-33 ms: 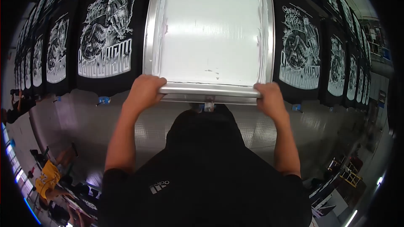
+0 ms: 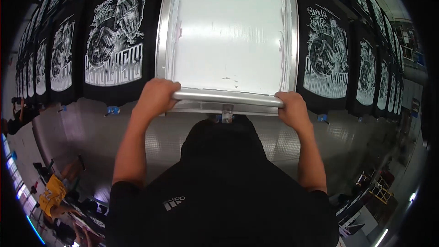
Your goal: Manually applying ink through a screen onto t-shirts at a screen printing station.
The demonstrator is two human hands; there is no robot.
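My left hand [image 2: 159,97] and my right hand [image 2: 294,110] are closed around the two ends of a metal squeegee [image 2: 228,97]. It lies across the near end of a screen printing frame [image 2: 295,45] with silver metal sides. White ink covers the screen's mesh [image 2: 228,32], with a few small dark marks near the squeegee and thicker smears along the edges. The squeegee slants slightly, its left end farther from me than its right. Its lower edge is hidden behind the metal bar.
Black printed shirts [image 2: 114,41] lie in a row to the left, and more black shirts [image 2: 327,52] to the right. Small blue clamps [image 2: 113,110] show below them. A person in a yellow shirt [image 2: 51,192] is at the lower left; another person in dark clothes [image 2: 20,118] stands farther left.
The squeegee has turned slightly: its left end, with my left hand, has shifted a little away from me, and its right end a little toward me. Both hands keep their hold.
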